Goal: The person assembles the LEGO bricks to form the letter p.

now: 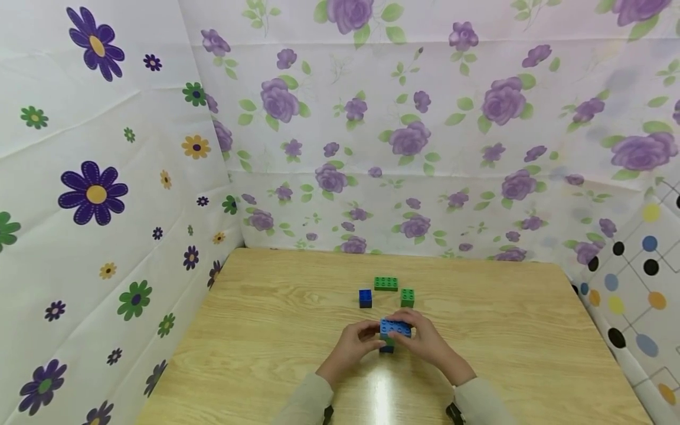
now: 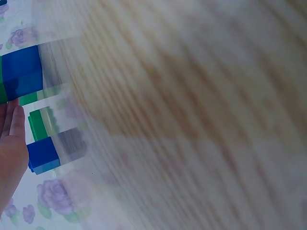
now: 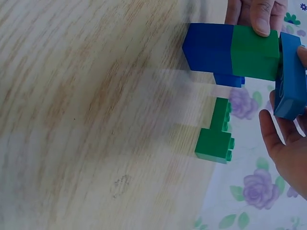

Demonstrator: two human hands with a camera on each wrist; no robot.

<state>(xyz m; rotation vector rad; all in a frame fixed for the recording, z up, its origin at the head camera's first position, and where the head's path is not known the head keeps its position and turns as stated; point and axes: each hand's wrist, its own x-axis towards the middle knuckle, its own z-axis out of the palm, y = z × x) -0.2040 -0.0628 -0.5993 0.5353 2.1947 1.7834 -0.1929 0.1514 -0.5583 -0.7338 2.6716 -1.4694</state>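
Light blue plastic shows in the right hand (image 1: 425, 340): thumb and fingers clamp the top brick (image 1: 391, 326), which overhangs the middle brick (image 3: 254, 52) on that hand's side. Whether the two are fully joined cannot be told. The left hand (image 1: 353, 347) pinches the green middle brick; the dark blue base brick (image 3: 208, 49) is below both hands. Pressing on the overhang could tip the top brick or seat it crooked; a loose left-hand pinch could let the tower topple. Beyond the hands, three loose bricks (image 1: 385, 284) seem too far to be knocked.
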